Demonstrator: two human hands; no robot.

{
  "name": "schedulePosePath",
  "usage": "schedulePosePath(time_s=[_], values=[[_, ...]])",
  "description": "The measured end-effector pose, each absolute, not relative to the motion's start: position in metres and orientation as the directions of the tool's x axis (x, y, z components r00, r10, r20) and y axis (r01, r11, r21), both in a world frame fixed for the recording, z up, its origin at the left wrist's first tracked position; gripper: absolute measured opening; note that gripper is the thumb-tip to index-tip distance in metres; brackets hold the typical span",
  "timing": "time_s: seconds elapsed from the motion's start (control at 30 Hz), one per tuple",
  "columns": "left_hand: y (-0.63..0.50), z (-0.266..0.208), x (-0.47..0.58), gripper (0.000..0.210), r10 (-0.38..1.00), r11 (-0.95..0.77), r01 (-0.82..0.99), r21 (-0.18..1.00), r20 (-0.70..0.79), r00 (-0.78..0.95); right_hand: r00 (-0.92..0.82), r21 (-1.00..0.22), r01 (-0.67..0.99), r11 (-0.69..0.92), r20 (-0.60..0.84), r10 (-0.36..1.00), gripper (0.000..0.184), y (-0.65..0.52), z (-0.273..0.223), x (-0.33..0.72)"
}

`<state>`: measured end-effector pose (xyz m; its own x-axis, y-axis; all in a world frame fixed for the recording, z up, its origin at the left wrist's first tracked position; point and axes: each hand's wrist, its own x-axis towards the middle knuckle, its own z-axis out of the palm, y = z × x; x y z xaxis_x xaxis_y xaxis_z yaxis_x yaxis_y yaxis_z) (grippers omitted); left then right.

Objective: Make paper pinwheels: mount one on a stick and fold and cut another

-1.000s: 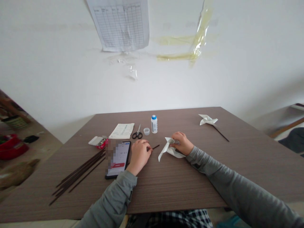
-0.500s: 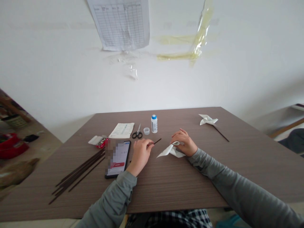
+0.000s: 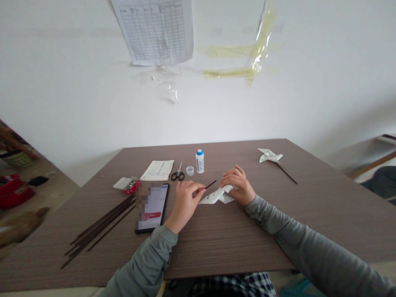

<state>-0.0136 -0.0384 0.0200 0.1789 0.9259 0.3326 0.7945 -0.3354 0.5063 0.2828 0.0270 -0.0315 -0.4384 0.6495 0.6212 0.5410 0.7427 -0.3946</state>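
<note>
My left hand [image 3: 183,201] pinches a thin dark stick [image 3: 209,185] whose free end points up and right, towards the folded white paper pinwheel [image 3: 216,196]. My right hand [image 3: 239,186] rests on that pinwheel and holds it down on the brown table [image 3: 222,235]. The stick's tip is close to the paper; I cannot tell whether they touch. Both arms wear grey sleeves.
A phone [image 3: 152,206] lies left of my left hand, with a bundle of dark sticks [image 3: 99,227] further left. Behind are a red pin box [image 3: 128,185], a paper sheet [image 3: 158,170], scissors [image 3: 178,173], a cap [image 3: 189,170], a glue bottle [image 3: 200,161]. A finished pinwheel [image 3: 272,157] lies far right.
My left hand has lifted the stick's free end and moved it right, towards the pinwheel. My right hand has shifted on the paper and flattened it on the table.
</note>
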Motion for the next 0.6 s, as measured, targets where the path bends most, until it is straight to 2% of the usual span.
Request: schedulePosePath(time_s=[0.17, 0.6], values=[[-0.0377, 0.0184, -0.0144, 0.026, 0.918, -0.354, 0.782, 0.513, 0.35, 0.186, -0.4, -0.322, 0.511, 0.797, 0.731, 0.552, 0.019, 0.0319, -0.041, 0.2832], [-0.039, 0.0225, -0.0116, 0.024, 0.931, -0.335, 0.786, 0.52, 0.312, 0.19, -0.366, -0.348, 0.54, 0.766, 0.723, 0.586, 0.017, 0.0302, -0.0424, 0.2801]])
